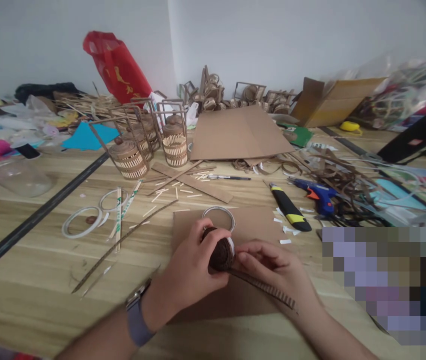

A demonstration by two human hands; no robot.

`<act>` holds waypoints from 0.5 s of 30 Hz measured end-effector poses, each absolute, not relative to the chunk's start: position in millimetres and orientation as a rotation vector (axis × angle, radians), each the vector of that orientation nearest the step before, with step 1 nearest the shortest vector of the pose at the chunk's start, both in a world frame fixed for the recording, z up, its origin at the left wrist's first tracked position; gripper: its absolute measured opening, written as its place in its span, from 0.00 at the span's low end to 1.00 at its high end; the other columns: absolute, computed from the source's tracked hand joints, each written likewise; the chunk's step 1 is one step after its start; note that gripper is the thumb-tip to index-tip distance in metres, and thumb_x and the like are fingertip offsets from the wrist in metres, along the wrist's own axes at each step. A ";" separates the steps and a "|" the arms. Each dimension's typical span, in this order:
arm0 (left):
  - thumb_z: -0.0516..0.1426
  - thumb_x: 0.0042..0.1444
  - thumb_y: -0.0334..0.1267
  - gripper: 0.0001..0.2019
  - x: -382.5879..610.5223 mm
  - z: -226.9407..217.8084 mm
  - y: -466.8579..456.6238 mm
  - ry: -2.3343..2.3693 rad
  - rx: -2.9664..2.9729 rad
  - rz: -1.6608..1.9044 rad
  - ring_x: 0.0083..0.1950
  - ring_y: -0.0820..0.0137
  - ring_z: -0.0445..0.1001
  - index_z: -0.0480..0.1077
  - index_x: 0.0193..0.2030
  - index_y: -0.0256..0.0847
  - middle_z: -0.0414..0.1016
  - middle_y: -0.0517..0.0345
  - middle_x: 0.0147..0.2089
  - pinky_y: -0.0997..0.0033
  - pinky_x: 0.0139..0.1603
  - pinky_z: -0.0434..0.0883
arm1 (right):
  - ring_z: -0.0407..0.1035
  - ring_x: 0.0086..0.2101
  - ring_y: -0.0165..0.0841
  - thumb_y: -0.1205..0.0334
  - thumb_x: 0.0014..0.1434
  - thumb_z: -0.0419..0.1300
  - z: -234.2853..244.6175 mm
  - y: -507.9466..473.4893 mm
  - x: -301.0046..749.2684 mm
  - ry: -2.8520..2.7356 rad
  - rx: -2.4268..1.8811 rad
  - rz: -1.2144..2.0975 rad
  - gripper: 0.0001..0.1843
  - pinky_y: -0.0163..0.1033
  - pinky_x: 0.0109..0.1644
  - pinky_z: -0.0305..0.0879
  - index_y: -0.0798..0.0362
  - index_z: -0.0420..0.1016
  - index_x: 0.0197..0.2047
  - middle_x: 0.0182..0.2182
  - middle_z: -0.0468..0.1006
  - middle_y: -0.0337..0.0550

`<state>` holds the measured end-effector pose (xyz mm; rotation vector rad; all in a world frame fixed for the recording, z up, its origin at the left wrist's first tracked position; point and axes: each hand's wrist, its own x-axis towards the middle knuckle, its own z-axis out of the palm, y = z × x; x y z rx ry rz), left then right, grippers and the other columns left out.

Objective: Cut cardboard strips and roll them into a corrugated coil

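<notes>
My left hand point(190, 272) is curled round a small dark brown roll of corrugated card point(221, 254), thumb on top. My right hand point(273, 267) pinches the loose corrugated strip point(269, 289) that trails from the roll toward the lower right. Both hands work over a brown cardboard sheet point(250, 225) lying on the wooden table point(40, 280). A roll of tape point(219, 214) lies on that sheet just beyond my fingers. A watch sits on my left wrist.
A black-and-yellow utility knife point(290, 209) and a blue glue gun point(316, 192) lie to the right. Small cardboard lanterns point(141, 147), tape rings point(81, 221), a pen point(228, 177), card strips and a large cardboard sheet point(239, 132) lie beyond. A red bag point(117, 65) leans on the wall.
</notes>
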<state>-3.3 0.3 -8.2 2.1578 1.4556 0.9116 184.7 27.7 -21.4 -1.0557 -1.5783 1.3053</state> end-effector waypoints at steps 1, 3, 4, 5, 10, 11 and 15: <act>0.61 0.41 0.23 0.32 -3.4 -8.5 0.1 1.461 2.158 0.903 0.56 0.55 0.68 0.62 0.55 0.44 0.60 0.48 0.56 0.54 0.55 0.71 | 0.75 0.27 0.34 0.47 0.56 0.64 -22.0 27.9 185.0 -1.633 -1.072 1.245 0.16 0.35 0.29 0.72 0.52 0.82 0.34 0.27 0.82 0.44; 0.60 0.41 0.23 0.32 -3.2 -9.0 -0.6 1.464 2.165 0.890 0.55 0.55 0.69 0.62 0.55 0.44 0.60 0.48 0.56 0.54 0.54 0.72 | 0.76 0.28 0.34 0.52 0.58 0.63 -20.0 28.7 185.9 -1.757 -1.090 1.107 0.12 0.35 0.31 0.72 0.51 0.82 0.33 0.28 0.83 0.44; 0.60 0.41 0.23 0.32 -3.0 -9.5 -1.0 1.465 2.170 0.887 0.55 0.55 0.69 0.62 0.55 0.44 0.60 0.48 0.56 0.54 0.54 0.72 | 0.76 0.28 0.34 0.54 0.58 0.62 -18.0 29.1 186.4 -1.808 -1.095 1.054 0.11 0.36 0.31 0.72 0.51 0.82 0.33 0.28 0.83 0.43; 0.60 0.41 0.23 0.32 -2.8 -10.2 -1.4 1.466 2.177 0.887 0.55 0.55 0.69 0.62 0.55 0.44 0.60 0.48 0.56 0.54 0.54 0.72 | 0.76 0.28 0.34 0.56 0.58 0.61 -15.8 29.4 186.8 -1.842 -1.098 1.016 0.10 0.36 0.32 0.71 0.51 0.82 0.33 0.28 0.83 0.43; 0.61 0.41 0.22 0.34 -2.4 -14.4 -2.7 1.472 2.216 0.852 0.56 0.55 0.68 0.60 0.56 0.48 0.58 0.49 0.58 0.53 0.55 0.71 | 0.76 0.27 0.34 0.55 0.57 0.62 -10.3 30.3 187.9 -1.898 -1.129 0.953 0.10 0.36 0.31 0.71 0.50 0.81 0.30 0.26 0.83 0.42; 0.61 0.42 0.22 0.34 -2.6 -14.9 -3.0 1.469 2.225 0.847 0.56 0.55 0.68 0.60 0.56 0.48 0.58 0.49 0.58 0.54 0.55 0.71 | 0.76 0.26 0.34 0.55 0.57 0.62 -10.5 30.4 188.1 -1.911 -1.132 0.948 0.10 0.35 0.31 0.71 0.50 0.80 0.30 0.26 0.83 0.42; 0.61 0.42 0.23 0.34 -2.9 -14.6 -4.0 1.470 2.237 0.810 0.56 0.54 0.68 0.60 0.56 0.47 0.57 0.48 0.58 0.52 0.55 0.71 | 0.76 0.25 0.34 0.54 0.57 0.62 -11.8 30.7 188.1 -1.944 -1.133 0.950 0.11 0.35 0.30 0.70 0.50 0.79 0.28 0.25 0.83 0.41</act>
